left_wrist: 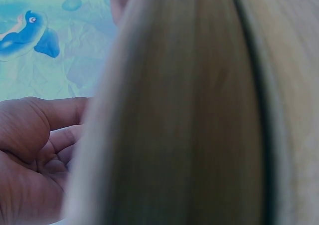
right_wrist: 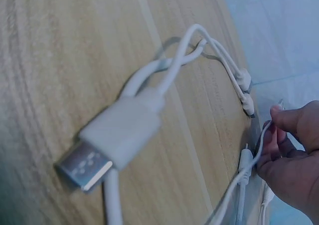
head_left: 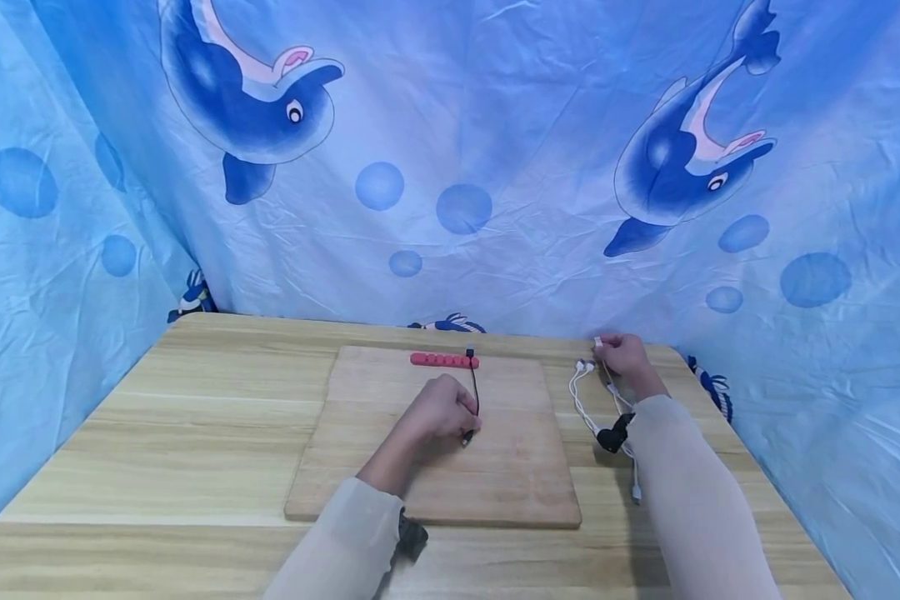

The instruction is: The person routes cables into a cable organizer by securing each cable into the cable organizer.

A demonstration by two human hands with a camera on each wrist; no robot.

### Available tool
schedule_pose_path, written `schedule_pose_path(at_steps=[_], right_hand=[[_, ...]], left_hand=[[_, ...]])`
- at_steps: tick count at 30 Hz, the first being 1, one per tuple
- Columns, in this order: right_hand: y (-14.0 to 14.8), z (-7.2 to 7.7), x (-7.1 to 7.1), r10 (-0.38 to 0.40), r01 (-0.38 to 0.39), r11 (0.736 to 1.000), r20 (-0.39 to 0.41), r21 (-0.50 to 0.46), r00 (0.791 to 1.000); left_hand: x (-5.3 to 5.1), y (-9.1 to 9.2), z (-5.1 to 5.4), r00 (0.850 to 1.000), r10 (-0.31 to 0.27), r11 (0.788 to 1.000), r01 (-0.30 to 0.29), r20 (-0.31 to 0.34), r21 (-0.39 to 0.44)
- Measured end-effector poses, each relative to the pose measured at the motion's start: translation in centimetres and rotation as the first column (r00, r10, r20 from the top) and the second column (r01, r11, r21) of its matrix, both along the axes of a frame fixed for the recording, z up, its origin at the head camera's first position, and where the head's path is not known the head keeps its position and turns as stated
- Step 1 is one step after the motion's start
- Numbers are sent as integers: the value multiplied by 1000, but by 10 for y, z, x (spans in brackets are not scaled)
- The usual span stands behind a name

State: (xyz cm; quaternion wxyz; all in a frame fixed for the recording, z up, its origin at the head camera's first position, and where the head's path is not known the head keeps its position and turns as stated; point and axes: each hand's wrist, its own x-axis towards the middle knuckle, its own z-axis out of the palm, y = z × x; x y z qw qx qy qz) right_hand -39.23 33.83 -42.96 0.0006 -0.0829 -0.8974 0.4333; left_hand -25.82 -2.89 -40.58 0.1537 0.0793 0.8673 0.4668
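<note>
A thin black cable (head_left: 476,382) runs down from the right end of a red cable holder (head_left: 438,361); its upper plug sticks out behind the holder. My left hand (head_left: 441,407) pinches this cable close to its lower plug (head_left: 467,437), over the wooden board (head_left: 435,483). In the left wrist view, a wooden edge hides much of the left hand (left_wrist: 30,160). At the back right of the table, my right hand (head_left: 626,356) pinches a white cable near its plug (head_left: 598,342). Several white cable ends lie around it, one with a metal USB plug (right_wrist: 89,165) close up.
More white cables (head_left: 582,408) lie on the table (head_left: 195,433) right of the board, partly under the right wrist with its black camera (head_left: 613,437). A blue dolphin-print cloth (head_left: 420,108) hangs behind the table and along both sides.
</note>
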Motion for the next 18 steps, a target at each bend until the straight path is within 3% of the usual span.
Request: schedule_pose_path(at_steps=[8,18], right_hand=[[6,8,3,50,-51,996,-23,-75,998],[4,33,13,138,-142,980,-36,-136,990]], left_hand=[[0,0,1,1000,-7,1000,7,-7,6],[-1,-1,0,1000,-9,1000,9,18,-4]])
